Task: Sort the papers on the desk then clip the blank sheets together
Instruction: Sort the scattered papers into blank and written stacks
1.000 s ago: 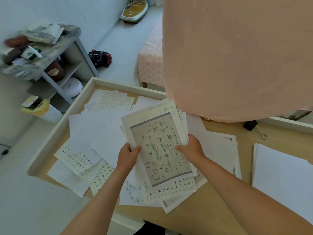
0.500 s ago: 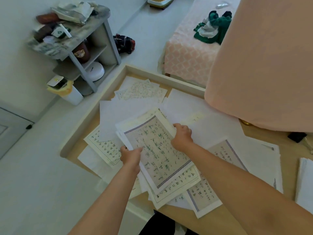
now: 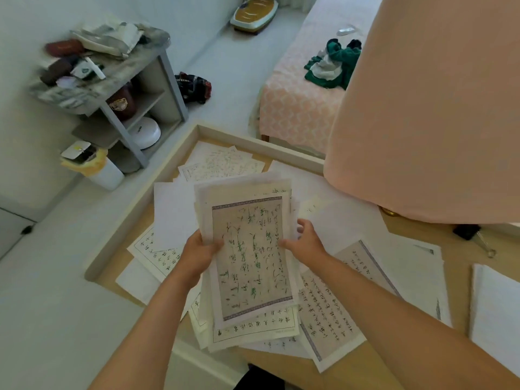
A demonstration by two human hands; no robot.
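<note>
Clearly the sorting is under way: the left hand is gripping the left edge of a stack of written sheets above the counter, while the right hand is pinching its right edge, fingers half curled. Next, I judge, this stack is wanting squaring and setting aside, since blank sheets are lying at the right edge, well apart, and the black clip is waiting near the far rim.

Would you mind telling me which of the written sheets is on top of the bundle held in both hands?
It is the grey-bordered sheet with green and black writing, gripped by the left hand and right hand; the other written sheets lie on the desk.
</note>
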